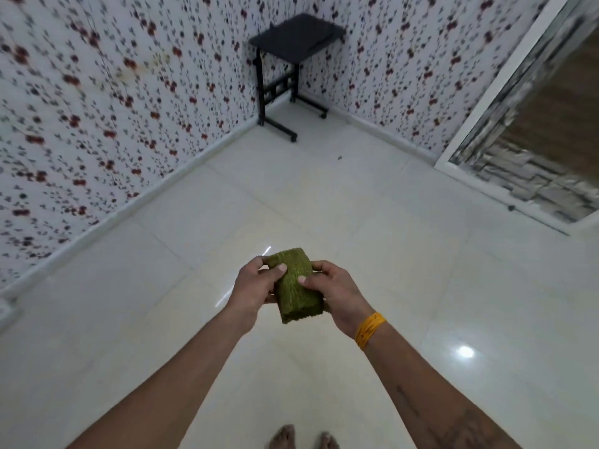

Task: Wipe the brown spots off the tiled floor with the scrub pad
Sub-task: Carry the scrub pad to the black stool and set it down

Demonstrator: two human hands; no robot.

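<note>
I see the pale tiled floor (389,286) filling the lower frame, a black side table (291,50) at upper centre. My left hand (251,286) and right hand (337,293) both pinch the green scrub pad (296,286), mid-frame, above the floor.

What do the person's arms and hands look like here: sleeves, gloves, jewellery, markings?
Both forearms are bare: no sleeves in view, no gloves. The left hand has nothing on it or its wrist. The right hand has an orange-yellow thread band wound several times round the wrist. Dark tattoo markings run along the right forearm; the design is too blurred to read.
</note>
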